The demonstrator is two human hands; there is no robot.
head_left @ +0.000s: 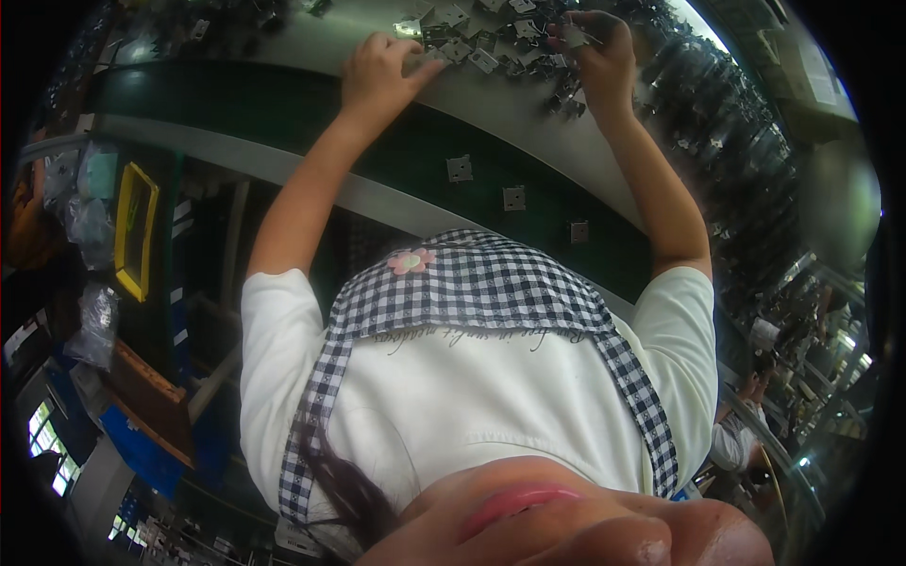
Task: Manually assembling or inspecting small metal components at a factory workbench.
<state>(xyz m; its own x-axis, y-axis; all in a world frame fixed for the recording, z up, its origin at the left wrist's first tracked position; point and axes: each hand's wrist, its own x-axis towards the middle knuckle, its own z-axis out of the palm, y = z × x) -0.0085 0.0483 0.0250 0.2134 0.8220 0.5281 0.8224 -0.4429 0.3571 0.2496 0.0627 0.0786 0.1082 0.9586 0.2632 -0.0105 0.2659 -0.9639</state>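
Over the work surface, my left hand has its thumb apart from its curved fingers, with nothing clearly held between them. A shiny small metal piece lies just past its fingertips. My right hand pinches a small metal bracket between thumb and fingers. Between and beyond both hands spreads a loose heap of small metal brackets. Nearer my body, a square metal plate, a second square plate and a third square plate lie spaced out in a slanting row on a green surface.
A pale work surface carries the heap, bordered by a green strip and a metal edge rail. Dark piled parts run down the right. A yellow frame and plastic bags are on the left. Another person is at lower right.
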